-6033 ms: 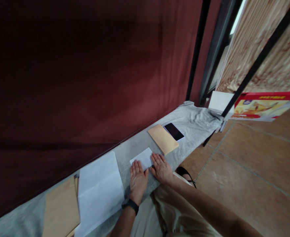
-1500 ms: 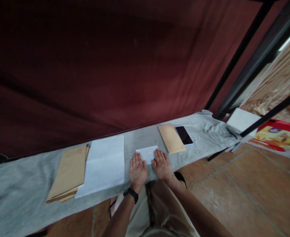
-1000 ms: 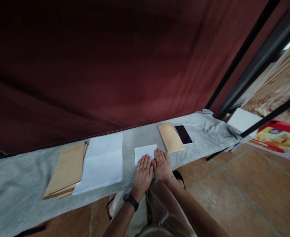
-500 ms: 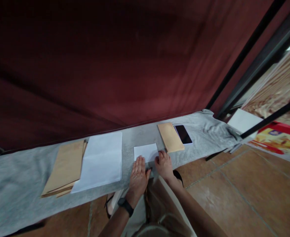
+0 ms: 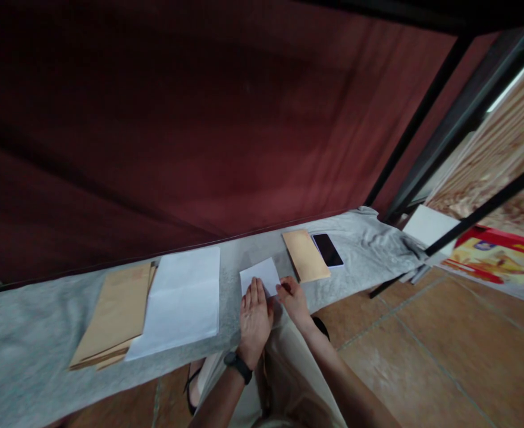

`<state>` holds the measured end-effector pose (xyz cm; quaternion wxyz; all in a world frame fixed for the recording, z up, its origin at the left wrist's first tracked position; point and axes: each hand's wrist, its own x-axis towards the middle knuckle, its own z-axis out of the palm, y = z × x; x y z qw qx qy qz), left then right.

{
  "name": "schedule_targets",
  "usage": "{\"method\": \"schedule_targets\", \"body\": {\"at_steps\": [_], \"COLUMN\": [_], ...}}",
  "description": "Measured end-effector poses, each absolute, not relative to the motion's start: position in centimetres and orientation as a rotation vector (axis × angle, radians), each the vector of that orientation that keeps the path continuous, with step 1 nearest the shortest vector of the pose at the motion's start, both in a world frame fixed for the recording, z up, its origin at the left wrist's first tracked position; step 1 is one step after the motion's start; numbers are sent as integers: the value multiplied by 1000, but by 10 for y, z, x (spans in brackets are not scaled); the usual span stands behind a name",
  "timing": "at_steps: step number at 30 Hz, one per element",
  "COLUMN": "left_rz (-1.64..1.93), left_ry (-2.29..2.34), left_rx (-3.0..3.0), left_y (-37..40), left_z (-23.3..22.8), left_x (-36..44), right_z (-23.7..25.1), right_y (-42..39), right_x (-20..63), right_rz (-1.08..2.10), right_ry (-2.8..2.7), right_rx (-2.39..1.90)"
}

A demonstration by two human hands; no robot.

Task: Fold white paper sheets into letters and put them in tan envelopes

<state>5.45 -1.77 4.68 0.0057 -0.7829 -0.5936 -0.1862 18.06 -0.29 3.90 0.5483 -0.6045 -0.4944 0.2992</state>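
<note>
Paper (image 5: 260, 274) sits pinned under the flat left hand (image 5: 254, 318); right hand (image 5: 292, 297) fingers pinch its edge (soft cloth (image 5: 30, 333) underneath, so the crease could easily skew).

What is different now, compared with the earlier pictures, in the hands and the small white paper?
The left hand has moved right and now lies flat over the near part of the folded paper. The right hand, flat before, now curls its fingers at the paper's right edge; whether it grips is unclear. The paper looks slightly turned. The white sheet, envelopes, single envelope and phone stayed in place.
</note>
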Motion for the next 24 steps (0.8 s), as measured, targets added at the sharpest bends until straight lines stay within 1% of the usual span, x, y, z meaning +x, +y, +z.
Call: {"method": "schedule_targets", "body": {"at_steps": [3, 7, 9, 12, 13, 14, 16, 21, 24], "left_rz": [-782, -1451, -1925, -2821, -3044, -3139, -3066, -2605, -2317], "left_ry": [-1943, -2383, -2631, -2825, -2831, -2832, -2838, -2868, -2893], "left_rx": [-2469, -2432, -2269, -1752, -1561, -1461, -1484, -1679, -1843], "left_y": [-6, 7, 8, 1, -1, -3, -4, 10, 20], "left_z": [72, 90, 91, 83, 80, 76, 67, 52, 46], "left_x": [58, 57, 57, 62, 64, 64, 62, 37, 23], "right_z": [64, 76, 69, 54, 50, 46, 41, 29, 22], "right_y": [-7, -10, -13, -20, -22, -24, -24, -8, 4], "right_x": [176, 175, 174, 172, 171, 171, 174, 190, 197], "right_rz": [785, 815, 859, 1127, 1229, 1307, 1352, 1141, 1062], "right_ry": [-1222, -1119, -962, -742, -671, -604, -522, -730, -804], "right_rx": [-1331, -1310, -1339, -1244, -1199, -1171, -1190, -1436, -1494]}}
